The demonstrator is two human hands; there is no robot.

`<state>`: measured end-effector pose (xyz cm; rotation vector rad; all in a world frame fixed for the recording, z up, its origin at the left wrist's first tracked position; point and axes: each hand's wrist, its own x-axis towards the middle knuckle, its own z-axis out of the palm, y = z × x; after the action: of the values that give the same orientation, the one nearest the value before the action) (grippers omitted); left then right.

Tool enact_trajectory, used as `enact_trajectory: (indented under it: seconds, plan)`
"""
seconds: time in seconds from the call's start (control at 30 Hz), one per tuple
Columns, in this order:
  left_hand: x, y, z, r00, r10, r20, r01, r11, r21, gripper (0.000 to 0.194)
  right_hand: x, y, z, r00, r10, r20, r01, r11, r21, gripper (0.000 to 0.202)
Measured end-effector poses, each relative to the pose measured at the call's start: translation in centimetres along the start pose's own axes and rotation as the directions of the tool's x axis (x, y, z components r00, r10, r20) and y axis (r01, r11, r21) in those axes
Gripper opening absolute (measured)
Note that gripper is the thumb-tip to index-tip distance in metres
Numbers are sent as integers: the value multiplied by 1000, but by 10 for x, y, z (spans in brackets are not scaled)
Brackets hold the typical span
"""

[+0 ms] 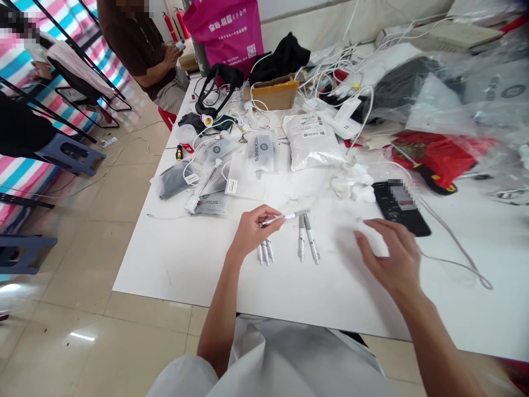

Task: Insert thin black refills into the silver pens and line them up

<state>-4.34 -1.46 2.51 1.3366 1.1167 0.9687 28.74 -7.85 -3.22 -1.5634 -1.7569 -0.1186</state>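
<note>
My left hand [258, 227] is closed around a white and grey pen [291, 215], which points to the right just above the table. Below that hand several similar pens [265, 253] lie side by side, partly covered by it. Two more pens [308, 240] lie to the right, their grey ends close together. My right hand [390, 253] hovers over the table at the right, slightly blurred, thumb and fingers curled round something white [377, 242] that looks like a tissue. Near it are crumpled white tissues [357, 182] and a black phone-like device [399, 207].
Plastic-packed items [262, 151] and a white plastic parcel [312, 142] lie beyond my hands. Tangled white cables [330, 71], a cardboard box [273, 94] and a pink bag [227, 33] crowd the back. A screwdriver [433, 179] lies at right. A person [140, 49] sits past the table's left edge.
</note>
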Motion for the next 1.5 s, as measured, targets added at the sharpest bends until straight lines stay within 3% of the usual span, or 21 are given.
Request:
enact_trajectory:
  seconds: [0.1,0.23,0.3,0.37,0.43,0.5,0.6,0.7,1.1,1.23,1.37,1.5]
  plan:
    - [1,15,10,997,2,71,-9,995,97,33,23,-54,6,985,-9,170,-40,959,282,36]
    - [9,27,24,987,22,160,-15,999,-46,40,50,-95,22,854,-40,518,-301,774,556,24]
    - [14,25,27,986,54,155,-23,980,-196,50,59,-101,34,795,10,607,-473,636,609,21]
    - [18,17,25,989,116,90,-90,963,-256,58,64,-100,47,784,69,617,-578,443,685,27]
    - [20,5,22,976,215,12,-212,968,-132,57,65,-96,60,783,144,605,-621,225,751,33]
    - [21,-9,20,951,309,-1,-308,948,80,57,63,-91,70,758,224,612,-638,62,768,35]
    - [21,-28,22,927,370,63,-374,894,246,39,58,-84,79,718,321,617,-638,-49,768,33]
    - [21,-39,27,921,386,57,-386,877,286,22,55,-79,82,697,362,619,-632,-96,769,32]
    - [18,-39,34,906,413,93,-413,816,405,21,53,-80,87,711,423,563,-602,-49,797,38]
    - [17,-39,35,902,415,121,-423,792,441,36,53,-80,85,721,421,551,-606,-4,795,35]
    - [16,-39,35,948,308,84,-312,837,450,58,54,-81,81,761,382,525,-578,31,816,30]
    - [17,-36,35,946,319,60,-316,859,403,35,54,-81,81,758,390,523,-570,5,822,27]
